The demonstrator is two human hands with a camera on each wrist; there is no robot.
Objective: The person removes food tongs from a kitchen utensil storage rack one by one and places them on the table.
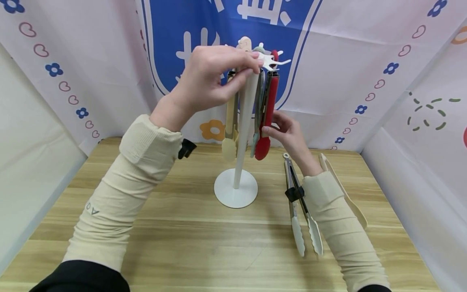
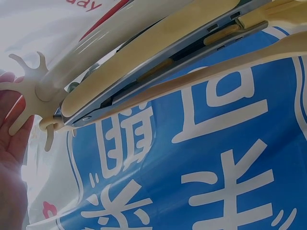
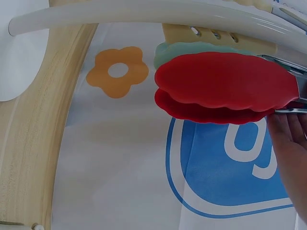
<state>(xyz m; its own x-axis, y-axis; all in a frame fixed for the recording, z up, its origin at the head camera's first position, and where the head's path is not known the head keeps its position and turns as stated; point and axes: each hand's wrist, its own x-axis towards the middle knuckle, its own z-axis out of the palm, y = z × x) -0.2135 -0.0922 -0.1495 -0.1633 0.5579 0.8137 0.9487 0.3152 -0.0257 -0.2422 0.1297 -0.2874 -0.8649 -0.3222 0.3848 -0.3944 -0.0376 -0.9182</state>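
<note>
A white utensil stand (image 1: 243,142) with a round base stands upright, its branched hook top (image 2: 26,93) showing in the left wrist view. My left hand (image 1: 215,75) holds that top between thumb and fingers. Red tongs (image 1: 270,99) hang on the right side, their scalloped tips (image 3: 216,81) slightly parted. My right hand (image 1: 290,132) grips the red tongs from the right; some fingers are hidden behind them. Pale green tongs (image 3: 192,50) hang close behind the red pair. On the stand's left side hang cream-yellow tongs (image 1: 230,125), beside a beige slotted utensil (image 3: 182,36).
On the wooden table (image 1: 175,235), tongs with pale scalloped tips (image 1: 297,235) lie spread beside my right forearm. A long beige utensil (image 1: 348,198) lies partly behind that forearm. A printed cloth (image 1: 328,69) hangs behind the table, with white side walls.
</note>
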